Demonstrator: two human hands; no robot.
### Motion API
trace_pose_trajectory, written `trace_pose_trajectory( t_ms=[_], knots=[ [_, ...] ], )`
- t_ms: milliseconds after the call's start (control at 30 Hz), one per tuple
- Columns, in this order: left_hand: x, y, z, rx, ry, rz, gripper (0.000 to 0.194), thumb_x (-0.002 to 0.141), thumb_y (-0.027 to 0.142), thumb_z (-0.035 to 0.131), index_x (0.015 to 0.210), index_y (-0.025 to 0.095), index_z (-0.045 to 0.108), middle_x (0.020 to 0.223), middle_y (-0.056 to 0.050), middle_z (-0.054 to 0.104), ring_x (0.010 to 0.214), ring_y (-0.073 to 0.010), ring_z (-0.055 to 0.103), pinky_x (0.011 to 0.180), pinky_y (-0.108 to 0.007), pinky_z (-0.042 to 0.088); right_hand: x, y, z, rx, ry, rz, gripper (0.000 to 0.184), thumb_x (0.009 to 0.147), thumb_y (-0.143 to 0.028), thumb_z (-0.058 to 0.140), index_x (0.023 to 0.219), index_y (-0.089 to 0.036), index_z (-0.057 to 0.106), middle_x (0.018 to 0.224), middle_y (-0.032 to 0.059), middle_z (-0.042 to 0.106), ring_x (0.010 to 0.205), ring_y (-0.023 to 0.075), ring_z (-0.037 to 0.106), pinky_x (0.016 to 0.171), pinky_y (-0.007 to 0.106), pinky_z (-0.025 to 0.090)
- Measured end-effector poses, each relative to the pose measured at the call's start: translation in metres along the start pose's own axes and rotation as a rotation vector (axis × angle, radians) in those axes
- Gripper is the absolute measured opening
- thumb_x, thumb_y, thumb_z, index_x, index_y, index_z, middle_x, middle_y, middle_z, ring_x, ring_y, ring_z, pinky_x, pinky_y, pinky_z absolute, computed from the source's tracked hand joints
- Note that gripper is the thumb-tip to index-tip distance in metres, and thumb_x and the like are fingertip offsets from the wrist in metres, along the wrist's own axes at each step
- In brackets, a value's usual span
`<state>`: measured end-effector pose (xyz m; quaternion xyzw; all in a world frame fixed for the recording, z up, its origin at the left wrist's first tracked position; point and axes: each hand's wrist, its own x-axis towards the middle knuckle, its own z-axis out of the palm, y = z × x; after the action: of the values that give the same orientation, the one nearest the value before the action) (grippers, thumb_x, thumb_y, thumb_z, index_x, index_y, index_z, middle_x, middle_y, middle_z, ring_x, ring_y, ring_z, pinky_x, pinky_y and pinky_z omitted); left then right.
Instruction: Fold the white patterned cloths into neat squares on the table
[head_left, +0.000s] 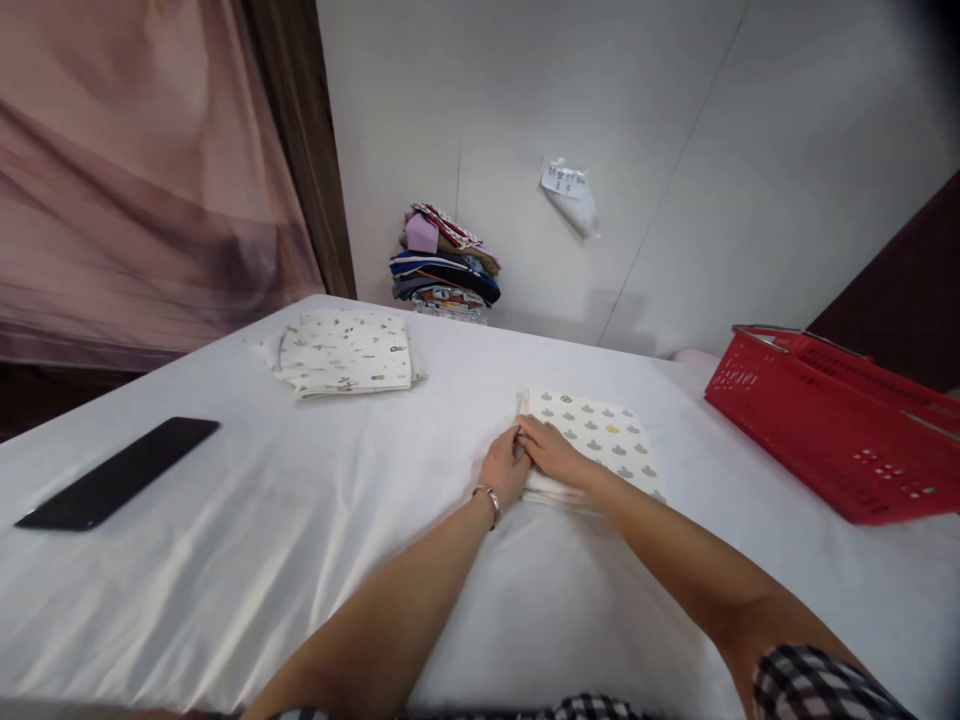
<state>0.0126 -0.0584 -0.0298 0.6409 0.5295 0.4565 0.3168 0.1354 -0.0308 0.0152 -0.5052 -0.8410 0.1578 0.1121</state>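
A folded white cloth [611, 445] printed with small grey motifs and a few coloured ones lies on the white-covered table. At its left edge my left hand [506, 468], with a silver bracelet on the wrist, has curled fingers closed on the fabric. My right hand [553, 450] lies over the near-left part of the cloth, its fingertips pinching that same edge and meeting those of my left hand. The forearm hides the cloth's near right corner. Farther left is a second folded white cloth [345, 350] with a scattered small print.
A black flat tablet-like slab [120, 472] lies at the left. On the right stands a red plastic basket [825, 430]. Stacked folded clothes [446, 265] rise behind the table's far edge, against the wall. A pink curtain [135, 170] hangs at the left.
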Motion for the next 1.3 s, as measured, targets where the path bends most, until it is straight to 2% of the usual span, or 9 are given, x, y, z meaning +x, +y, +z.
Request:
trace_pose_trajectory(
  t_ms=[233,367,500,633,733,800,967,1100,1300],
  knots=[
    [-0.001,-0.005,0.002,-0.005,-0.024,-0.046,0.048,0.074,0.017,0.054,0.122,0.021,0.049,0.119,-0.007,0.058,0.109,-0.0196,0.053,0.093,-0.036,0.043,-0.043,-0.013,-0.002,0.110,-0.021,-0.039,0.047,0.090,-0.029,0.031,0.136,-0.027,0.032,0.135,0.0031,0.045,0.124,0.0196,0.039,0.107,0.042,0.022],
    [-0.002,-0.007,0.003,-0.011,-0.035,-0.059,0.044,0.078,0.021,0.052,0.122,0.020,0.049,0.118,-0.007,0.058,0.108,-0.0183,0.054,0.092,-0.035,0.043,-0.066,-0.007,-0.013,0.218,0.030,0.042,0.052,0.087,-0.040,0.040,0.137,-0.026,0.035,0.138,0.0045,0.042,0.126,0.0229,0.038,0.103,0.039,0.031],
    [-0.002,-0.005,0.002,-0.010,-0.035,-0.052,0.041,0.079,0.021,0.051,0.120,0.021,0.050,0.117,-0.006,0.058,0.106,-0.0177,0.055,0.092,-0.034,0.044,-0.088,0.032,-0.035,0.259,0.231,0.271,0.054,0.084,-0.043,0.046,0.134,-0.027,0.040,0.142,0.0024,0.036,0.128,0.0251,0.034,0.098,0.039,0.039],
    [-0.002,-0.001,0.000,0.049,-0.021,0.003,0.039,0.079,0.021,0.051,0.118,0.022,0.052,0.119,-0.005,0.056,0.108,-0.0185,0.053,0.094,-0.035,0.043,-0.115,0.092,-0.049,0.271,0.482,0.590,0.055,0.078,-0.038,0.057,0.130,-0.025,0.046,0.137,0.0039,0.043,0.124,0.0260,0.041,0.103,0.040,0.034],
    [-0.004,0.004,-0.003,0.150,-0.007,0.113,0.036,0.080,0.020,0.050,0.116,0.019,0.054,0.126,-0.008,0.051,0.117,-0.0196,0.046,0.100,-0.036,0.038,-0.134,0.122,-0.050,0.439,0.528,0.792,0.060,0.076,-0.036,0.060,0.131,-0.020,0.044,0.136,0.0085,0.044,0.121,0.0253,0.044,0.098,0.036,0.040],
    [-0.008,0.009,-0.006,0.231,-0.026,0.215,0.034,0.082,0.023,0.049,0.115,0.018,0.055,0.126,-0.009,0.050,0.119,-0.0205,0.043,0.102,-0.037,0.034,-0.144,0.130,-0.047,0.650,0.509,0.861,0.065,0.076,-0.039,0.060,0.135,-0.020,0.038,0.134,0.0102,0.046,0.112,0.0234,0.052,0.085,0.032,0.048],
    [-0.027,0.028,-0.012,0.391,-0.262,0.468,0.044,0.079,0.038,0.057,0.121,0.024,0.052,0.131,-0.008,0.049,0.126,-0.0231,0.036,0.108,-0.045,0.020,-0.154,0.125,-0.046,0.929,0.437,0.927,0.080,0.071,-0.044,0.066,0.139,-0.024,0.029,0.121,0.0109,0.057,0.085,0.0201,0.063,0.054,0.025,0.050],
    [-0.038,0.035,-0.009,0.483,-0.401,0.516,0.062,0.069,0.037,0.068,0.126,0.027,0.046,0.136,-0.008,0.043,0.130,-0.0250,0.031,0.110,-0.049,0.009,-0.157,0.122,-0.046,1.003,0.391,0.923,0.090,0.064,-0.045,0.073,0.140,-0.025,0.028,0.124,0.0117,0.055,0.091,0.0208,0.063,0.061,0.026,0.053],
    [-0.038,0.028,-0.004,0.508,-0.356,0.574,0.065,0.068,0.030,0.068,0.129,0.025,0.043,0.135,-0.010,0.043,0.129,-0.0257,0.032,0.109,-0.049,0.009,-0.155,0.121,-0.049,1.169,0.442,0.779,0.088,0.067,-0.033,0.072,0.140,-0.023,0.024,0.123,0.0112,0.056,0.090,0.0197,0.064,0.066,0.027,0.054]
  ],
)
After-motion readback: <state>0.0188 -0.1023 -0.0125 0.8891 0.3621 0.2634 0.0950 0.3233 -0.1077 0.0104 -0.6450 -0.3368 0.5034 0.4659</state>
